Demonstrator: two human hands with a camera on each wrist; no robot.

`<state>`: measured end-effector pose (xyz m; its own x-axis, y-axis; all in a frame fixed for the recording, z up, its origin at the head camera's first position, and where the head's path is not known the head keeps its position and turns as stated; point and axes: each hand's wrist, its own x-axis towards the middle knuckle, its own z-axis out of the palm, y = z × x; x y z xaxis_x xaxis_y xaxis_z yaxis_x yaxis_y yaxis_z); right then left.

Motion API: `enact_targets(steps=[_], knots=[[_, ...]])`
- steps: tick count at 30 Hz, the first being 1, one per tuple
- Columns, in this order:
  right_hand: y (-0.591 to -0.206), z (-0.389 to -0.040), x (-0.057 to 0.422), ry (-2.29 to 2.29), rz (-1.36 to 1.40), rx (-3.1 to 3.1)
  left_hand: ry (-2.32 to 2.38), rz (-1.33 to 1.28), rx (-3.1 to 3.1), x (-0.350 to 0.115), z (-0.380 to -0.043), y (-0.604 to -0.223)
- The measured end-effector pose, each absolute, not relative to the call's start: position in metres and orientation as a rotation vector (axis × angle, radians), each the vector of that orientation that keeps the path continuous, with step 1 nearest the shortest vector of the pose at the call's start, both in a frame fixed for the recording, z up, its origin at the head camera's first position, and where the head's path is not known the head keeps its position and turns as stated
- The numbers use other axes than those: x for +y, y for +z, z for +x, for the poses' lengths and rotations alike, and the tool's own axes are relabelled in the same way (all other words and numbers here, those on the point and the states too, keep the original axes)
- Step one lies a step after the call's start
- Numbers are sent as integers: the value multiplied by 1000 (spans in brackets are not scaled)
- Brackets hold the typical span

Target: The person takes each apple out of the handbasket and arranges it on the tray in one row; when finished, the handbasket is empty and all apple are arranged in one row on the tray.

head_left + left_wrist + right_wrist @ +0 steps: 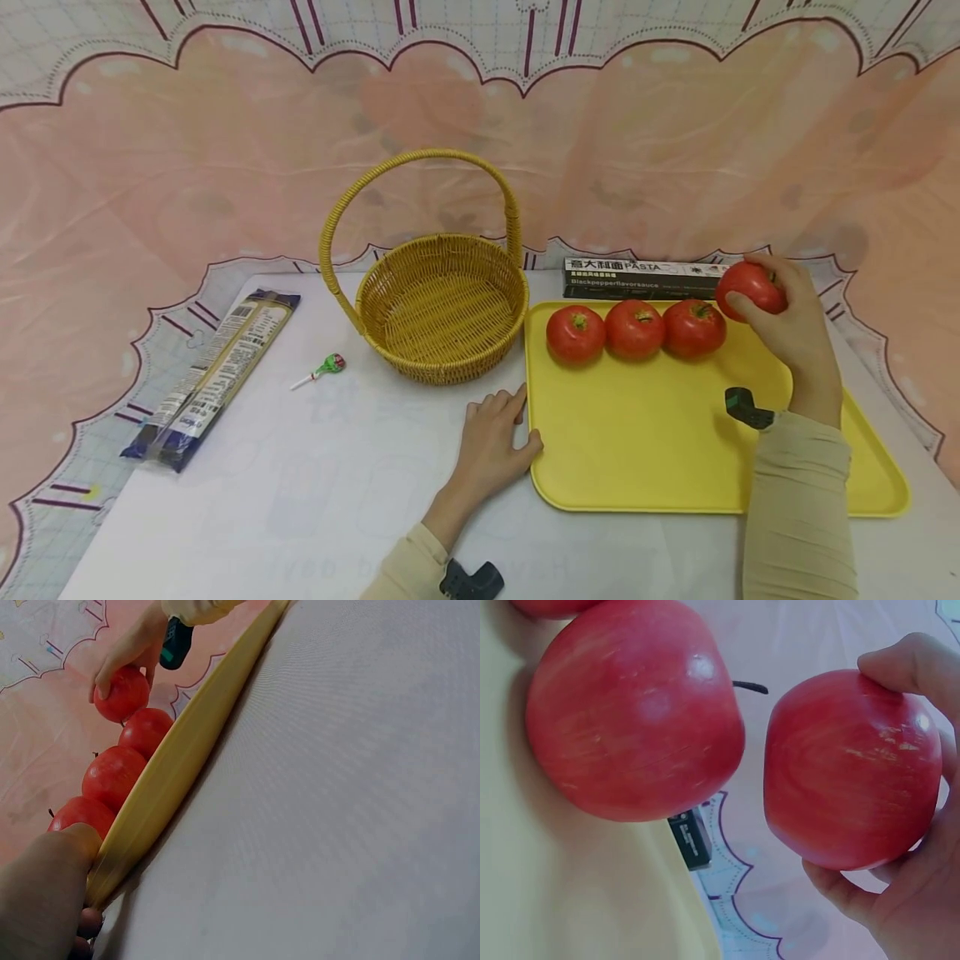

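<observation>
My right hand (798, 312) grips a red apple (851, 769), its thumb and fingers around the sides. This apple is held up near the tray's back right, close to the end of a row of three more red apples (636, 329) with dark stems. They stand side by side along the back of a yellow tray (645, 450). My left hand (491, 442) is at the tray's left edge. In the left wrist view its thumb (79, 840) lies over the rim, with fingertips outside below; it holds the edge there.
Left of the tray stands a woven yellow basket (442, 367) with a tall handle. A black pasta box (637, 279) lies behind the tray. Further left are a wrapped lollipop (332, 363) and a long plastic packet (217, 375). A patterned cloth (262, 167) hangs behind.
</observation>
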<state>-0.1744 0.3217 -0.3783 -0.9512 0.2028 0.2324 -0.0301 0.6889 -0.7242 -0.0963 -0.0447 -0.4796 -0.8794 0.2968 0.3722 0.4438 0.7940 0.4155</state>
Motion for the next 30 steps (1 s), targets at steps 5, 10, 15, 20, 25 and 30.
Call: enact_targets(steps=[5,10,15,20,25,30], knots=[[-381,-175,323,1123,-147,-2617,-727,-564,-2697,-45,-97,-479],[-385,-175,327,1112,-156,-2618,-731,-568,-2696,-45,-96,-479],[-391,-175,333,1124,-185,-2635,-720,-574,-2691,-45,-96,-480],[-397,-176,337,1148,-207,-2639,-734,-574,-2690,-45,-96,-479],[-404,-178,338,1156,-198,-2626,-746,-574,-2694,-45,-95,-478],[-411,-179,340,1157,-186,-2609,-742,-573,-2696,-45,-95,-478]])
